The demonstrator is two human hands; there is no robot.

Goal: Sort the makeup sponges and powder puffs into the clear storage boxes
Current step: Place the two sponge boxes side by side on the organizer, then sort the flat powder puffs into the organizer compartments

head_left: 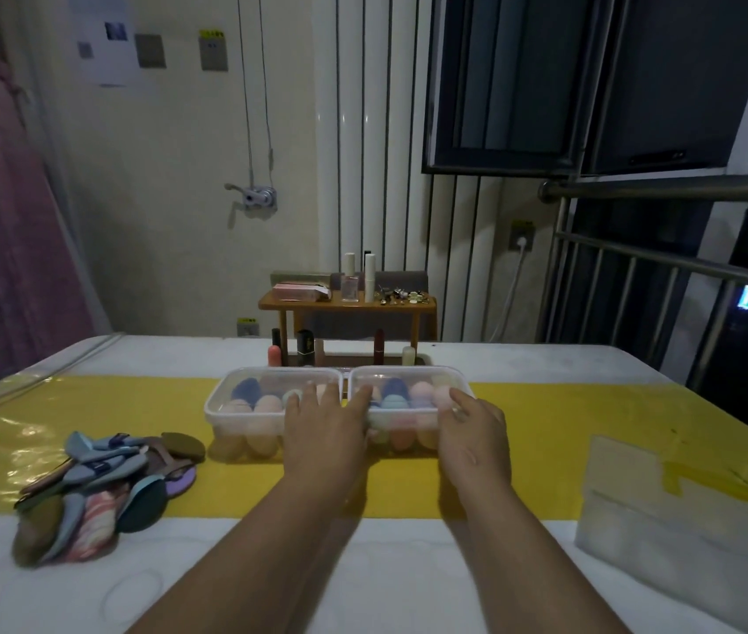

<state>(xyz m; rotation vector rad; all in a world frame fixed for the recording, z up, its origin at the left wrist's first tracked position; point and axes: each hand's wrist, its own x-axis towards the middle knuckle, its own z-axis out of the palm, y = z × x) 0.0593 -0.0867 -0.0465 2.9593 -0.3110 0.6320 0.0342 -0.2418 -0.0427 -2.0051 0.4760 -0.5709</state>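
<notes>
A white worktop (pixel 408 578) crossed by a glossy yellow strip (pixel 111 404) carries everything. At its right edge lies a pale flat board (pixel 683 519), and at the back a small wooden shelf (pixel 344 304) holds bottles and lipsticks. Two clear boxes sit touching side by side on the strip: the left box (pixel 214 416) and the right box (pixel 408 369), both already filled with egg-shaped sponges (pixel 248 388) in blue, pink and peach, and both apparently lidded. Well to the left of them lies a loose pile of flat powder puffs (pixel 98 487), still unsorted. The left hand (pixel 324 427) lies flat with straight fingers across the tops where the two boxes meet. The right hand (pixel 472 432) rests on the near right corner of the right box; I cannot tell whether it grips the box or only presses on it. The sponge step looks finished, with the hands likely pressing lids down or steadying the boxes. Next, the puffs need a box, which means reaching left to the pile.
</notes>
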